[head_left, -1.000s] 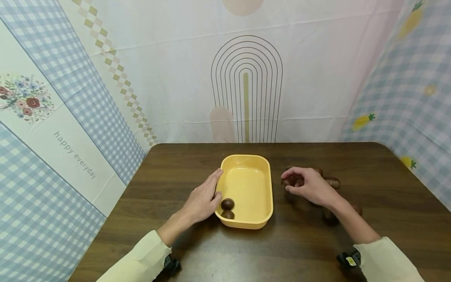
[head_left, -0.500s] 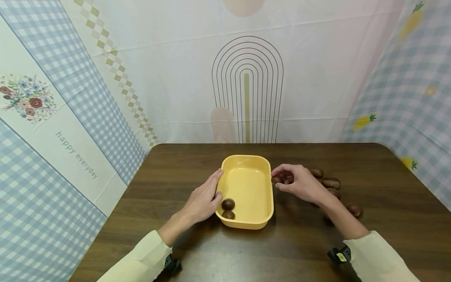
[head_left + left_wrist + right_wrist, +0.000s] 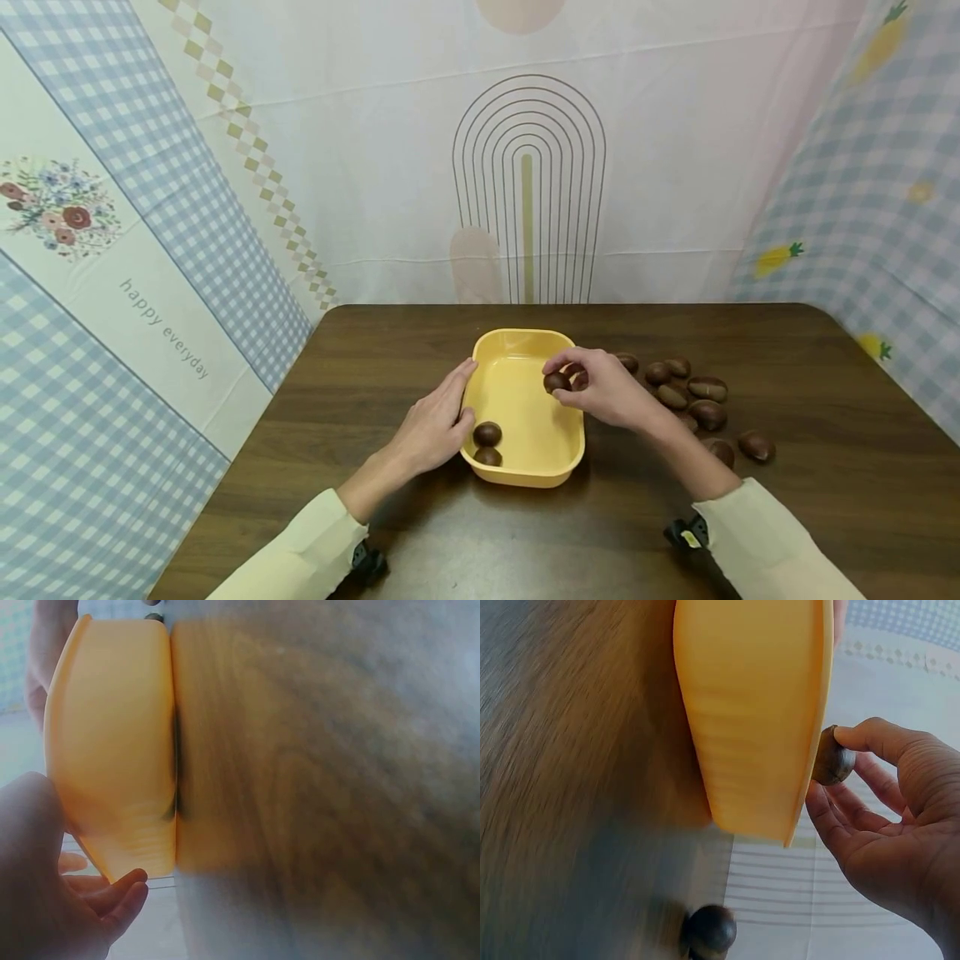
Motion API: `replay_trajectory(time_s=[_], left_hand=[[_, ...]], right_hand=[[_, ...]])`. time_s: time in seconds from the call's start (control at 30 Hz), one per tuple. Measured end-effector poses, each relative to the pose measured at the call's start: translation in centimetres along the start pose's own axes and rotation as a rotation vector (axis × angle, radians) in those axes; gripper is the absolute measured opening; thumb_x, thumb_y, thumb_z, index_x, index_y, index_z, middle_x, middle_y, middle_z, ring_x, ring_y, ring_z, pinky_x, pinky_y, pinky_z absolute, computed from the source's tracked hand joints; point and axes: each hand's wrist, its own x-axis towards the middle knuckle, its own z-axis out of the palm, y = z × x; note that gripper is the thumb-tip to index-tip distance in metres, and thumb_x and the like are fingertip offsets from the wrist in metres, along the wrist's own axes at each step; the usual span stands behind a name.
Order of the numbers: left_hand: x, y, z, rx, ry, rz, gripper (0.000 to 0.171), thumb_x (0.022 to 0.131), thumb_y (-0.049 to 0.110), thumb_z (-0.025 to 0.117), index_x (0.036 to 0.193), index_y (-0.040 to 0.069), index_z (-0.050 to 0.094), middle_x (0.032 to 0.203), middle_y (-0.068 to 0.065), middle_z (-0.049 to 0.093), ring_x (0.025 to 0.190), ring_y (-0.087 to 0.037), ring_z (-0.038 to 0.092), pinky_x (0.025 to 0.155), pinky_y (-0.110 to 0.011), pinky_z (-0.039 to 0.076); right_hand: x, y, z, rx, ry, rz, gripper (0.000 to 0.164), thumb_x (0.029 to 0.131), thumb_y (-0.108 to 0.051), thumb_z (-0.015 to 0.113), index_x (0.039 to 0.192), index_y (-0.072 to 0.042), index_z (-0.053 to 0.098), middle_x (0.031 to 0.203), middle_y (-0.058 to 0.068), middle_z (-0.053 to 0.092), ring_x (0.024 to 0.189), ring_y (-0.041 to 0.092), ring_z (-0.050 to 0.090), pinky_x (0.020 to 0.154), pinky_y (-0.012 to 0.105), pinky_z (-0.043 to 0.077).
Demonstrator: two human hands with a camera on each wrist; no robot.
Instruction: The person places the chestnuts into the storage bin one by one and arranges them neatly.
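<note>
A shallow yellow tray [image 3: 527, 481] stands on the table, with two brown chestnuts [image 3: 487, 433] in its near left corner. My left hand [image 3: 433, 427] rests against the tray's left side, fingers straight along the wall and thumb at the rim. In the left wrist view, the left fingertips [image 3: 127, 896] touch the outside of the tray. My right hand [image 3: 609, 390] is over the tray's right rim and pinches a chestnut [image 3: 556, 382] between thumb and fingers. More brown shows inside its grasp in the head view. From the right wrist, the held chestnut [image 3: 832, 759] appears just past the rim.
Several loose chestnuts [image 3: 707, 414] lie on the dark wooden table [image 3: 757, 533] to the right of the tray, partly behind the right forearm. A patterned cloth [image 3: 660, 167] hangs behind the table's far edge.
My right hand has moved left with its chestnuts, from the loose group to over the tray's right rim. More of that group now shows. The left hand and tray stay about where they were.
</note>
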Motion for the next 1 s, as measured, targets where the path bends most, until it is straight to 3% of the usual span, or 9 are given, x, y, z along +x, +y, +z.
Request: replay_trajectory(time_s=[0.73,1.0], left_hand=[[0.1,-0.1,0.0,-0.005,-0.009,0.002,0.067,0.102,0.011,0.057,0.165,0.006,0.035,0.170,-0.011,0.037,0.148,-0.028,0.046,0.110,-0.055,0.046],[0.0,-0.2,0.0,0.006,0.005,0.006,0.066,0.101,0.011,0.057,0.164,0.005,0.036,0.169,-0.011,0.038,0.146,-0.029,0.049,0.108,-0.056,0.048]], right_hand=[[3.2,-0.6,4.7,0.008,-0.052,-0.074,0.023,0.085,0.007,0.078,0.106,0.001,0.073,0.101,0.007,0.073,0.093,0.023,0.070,0.083,0.044,0.060],[4.0,-0.8,6.2,-0.062,-0.078,-0.040,0.023,0.084,0.005,0.080,0.106,-0.001,0.074,0.100,0.006,0.074,0.090,0.021,0.070,0.078,0.032,0.058]])
